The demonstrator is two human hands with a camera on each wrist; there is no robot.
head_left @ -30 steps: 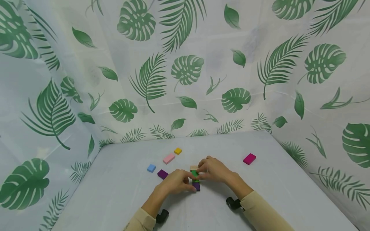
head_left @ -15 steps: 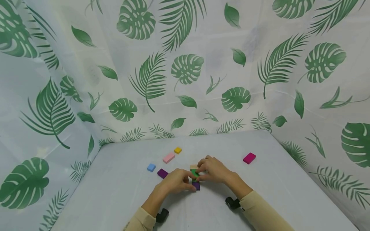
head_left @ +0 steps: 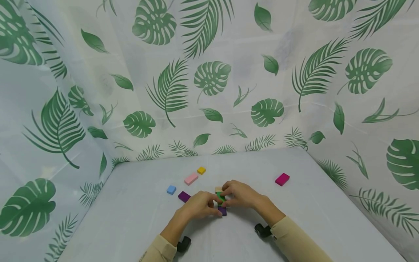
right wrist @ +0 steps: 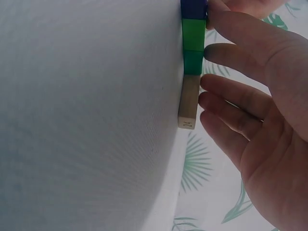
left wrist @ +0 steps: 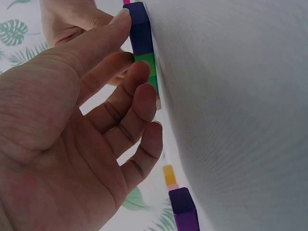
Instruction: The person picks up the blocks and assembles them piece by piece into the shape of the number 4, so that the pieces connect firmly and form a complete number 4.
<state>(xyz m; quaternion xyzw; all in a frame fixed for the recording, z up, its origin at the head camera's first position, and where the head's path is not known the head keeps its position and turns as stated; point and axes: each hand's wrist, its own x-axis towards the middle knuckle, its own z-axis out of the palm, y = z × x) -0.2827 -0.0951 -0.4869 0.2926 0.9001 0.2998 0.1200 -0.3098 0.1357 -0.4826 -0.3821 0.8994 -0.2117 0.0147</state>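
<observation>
A short row of wooden blocks lies on the white table between my hands. In the head view, its far end is a tan block [head_left: 218,189], then come green blocks [head_left: 220,197], and a dark purple block [head_left: 223,211] is nearest me. My left hand [head_left: 199,205] touches the row from the left, its thumb tip against the dark block [left wrist: 140,29] and bent fingertips near the green ones. From the right, my right hand [head_left: 241,193] rests relaxed fingertips along the row. The right wrist view shows its lower fingers beside the tan block [right wrist: 189,101].
Left of the row lie a purple block [head_left: 184,197], a light blue block [head_left: 171,190], a pink block [head_left: 191,178] and a yellow block [head_left: 201,170]. A magenta block [head_left: 282,179] lies to the right. Leaf-printed cloth [head_left: 229,138] walls off the back and sides.
My right hand's fingers have shifted slightly left and toward me over the row. My left hand and the loose blocks stay in place.
</observation>
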